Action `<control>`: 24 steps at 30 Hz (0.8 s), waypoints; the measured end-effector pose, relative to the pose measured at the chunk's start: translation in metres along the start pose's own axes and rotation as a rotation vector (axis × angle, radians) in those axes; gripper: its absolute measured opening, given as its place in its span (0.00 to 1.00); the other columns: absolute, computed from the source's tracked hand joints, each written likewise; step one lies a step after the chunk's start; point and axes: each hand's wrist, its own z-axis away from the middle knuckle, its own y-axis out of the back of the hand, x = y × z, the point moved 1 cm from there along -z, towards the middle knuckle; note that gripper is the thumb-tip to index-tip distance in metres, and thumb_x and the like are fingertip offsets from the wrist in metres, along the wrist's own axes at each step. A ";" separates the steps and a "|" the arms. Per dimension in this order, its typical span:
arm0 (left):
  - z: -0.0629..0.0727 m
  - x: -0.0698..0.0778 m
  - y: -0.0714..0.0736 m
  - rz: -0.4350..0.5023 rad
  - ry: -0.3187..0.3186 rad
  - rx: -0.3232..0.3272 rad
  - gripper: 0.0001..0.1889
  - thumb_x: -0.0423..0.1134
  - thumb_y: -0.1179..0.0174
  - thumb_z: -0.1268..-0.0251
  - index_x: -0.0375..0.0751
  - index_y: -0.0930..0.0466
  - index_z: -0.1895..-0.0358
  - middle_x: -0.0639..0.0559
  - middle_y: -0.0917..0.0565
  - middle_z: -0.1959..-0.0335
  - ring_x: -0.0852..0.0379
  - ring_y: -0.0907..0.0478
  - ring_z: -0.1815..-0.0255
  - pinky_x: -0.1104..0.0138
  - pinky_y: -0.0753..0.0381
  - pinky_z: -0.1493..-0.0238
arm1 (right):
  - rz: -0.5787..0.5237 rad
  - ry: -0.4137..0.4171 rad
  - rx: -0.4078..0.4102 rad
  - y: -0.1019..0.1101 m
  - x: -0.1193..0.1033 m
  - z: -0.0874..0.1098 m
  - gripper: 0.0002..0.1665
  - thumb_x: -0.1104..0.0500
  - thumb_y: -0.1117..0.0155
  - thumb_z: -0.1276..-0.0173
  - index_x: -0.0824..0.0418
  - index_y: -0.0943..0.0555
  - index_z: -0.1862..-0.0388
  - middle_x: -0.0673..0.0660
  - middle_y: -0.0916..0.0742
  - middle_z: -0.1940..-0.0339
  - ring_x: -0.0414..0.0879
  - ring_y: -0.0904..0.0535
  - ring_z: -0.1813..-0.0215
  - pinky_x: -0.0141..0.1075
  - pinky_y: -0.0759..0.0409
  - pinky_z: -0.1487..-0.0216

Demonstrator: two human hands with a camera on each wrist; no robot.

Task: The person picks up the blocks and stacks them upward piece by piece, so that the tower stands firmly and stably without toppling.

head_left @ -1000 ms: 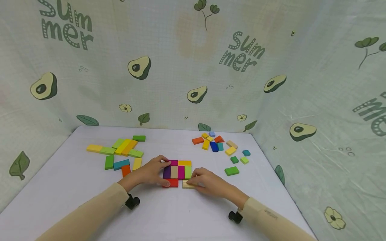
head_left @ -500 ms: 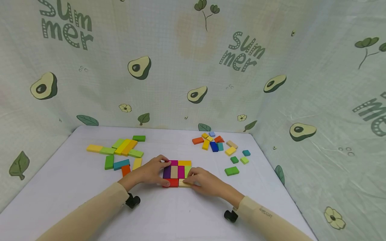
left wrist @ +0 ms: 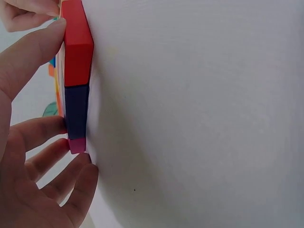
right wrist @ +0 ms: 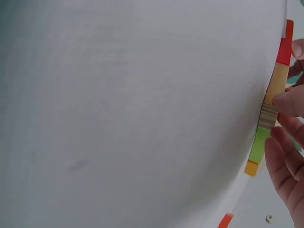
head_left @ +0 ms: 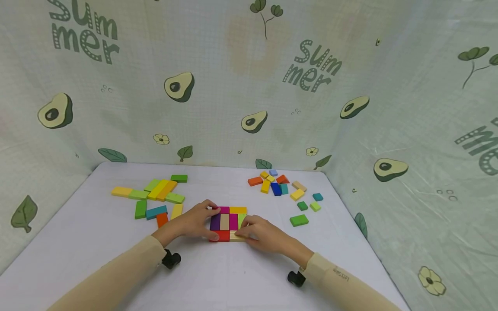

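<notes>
Small colored wooden blocks lie edge to edge in a flat rectangle: a magenta block [head_left: 225,210] and a yellow block [head_left: 238,210] at the far side, a dark purple block [head_left: 215,222], a beige block [head_left: 224,222], another magenta block and a light green one in the middle. A red block [head_left: 221,236] and a plain wood block [head_left: 235,236] form the near row. My left hand [head_left: 194,221] spans the left side, thumb on the red block, fingertips at the purple and magenta ones. With thumb and fingers, my right hand [head_left: 264,234] pinches the plain wood block against the red one.
Left of the rectangle lie loose blocks, among them a blue block [head_left: 157,212], an orange-red block [head_left: 162,220] and a green block [head_left: 141,209]. Several more, including a dark blue block [head_left: 276,189], are scattered back right. A patterned cloth [head_left: 218,108] hangs behind the white table [head_left: 218,280].
My right hand has slid the plain wood block left, closing the gap to the red block. The left hand has stayed in place.
</notes>
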 end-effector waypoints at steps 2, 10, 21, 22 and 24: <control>0.000 0.000 0.000 -0.001 0.000 0.002 0.47 0.59 0.20 0.45 0.40 0.26 0.24 0.47 0.30 0.26 0.47 0.31 0.28 0.49 0.22 0.29 | 0.000 0.001 0.002 0.000 0.000 0.000 0.20 0.59 0.26 0.27 0.52 0.11 0.38 0.50 0.14 0.47 0.39 0.22 0.44 0.29 0.20 0.37; -0.001 -0.003 -0.003 -0.007 0.006 0.002 0.48 0.59 0.20 0.45 0.41 0.26 0.23 0.47 0.30 0.25 0.46 0.31 0.27 0.48 0.22 0.28 | -0.011 0.009 0.019 -0.001 0.002 0.002 0.19 0.59 0.26 0.27 0.51 0.11 0.38 0.49 0.14 0.47 0.39 0.22 0.44 0.30 0.19 0.38; -0.002 -0.003 -0.004 -0.003 0.021 -0.001 0.48 0.60 0.20 0.46 0.43 0.26 0.23 0.48 0.31 0.25 0.47 0.32 0.27 0.49 0.22 0.29 | -0.146 -0.133 0.088 0.021 0.032 0.003 0.21 0.60 0.30 0.24 0.54 0.14 0.34 0.53 0.15 0.42 0.46 0.19 0.39 0.43 0.14 0.39; -0.002 -0.003 -0.004 -0.004 0.023 -0.001 0.48 0.60 0.20 0.46 0.43 0.26 0.23 0.48 0.31 0.25 0.47 0.32 0.27 0.49 0.22 0.29 | -0.147 -0.158 0.109 0.024 0.039 0.001 0.21 0.59 0.30 0.24 0.54 0.15 0.34 0.54 0.15 0.40 0.48 0.19 0.39 0.44 0.13 0.40; -0.002 -0.003 -0.003 -0.005 0.025 0.002 0.48 0.60 0.20 0.46 0.43 0.26 0.23 0.48 0.31 0.25 0.47 0.32 0.27 0.49 0.22 0.29 | -0.155 -0.222 0.148 0.030 0.055 -0.002 0.23 0.59 0.29 0.24 0.55 0.16 0.32 0.56 0.15 0.37 0.52 0.19 0.38 0.47 0.13 0.40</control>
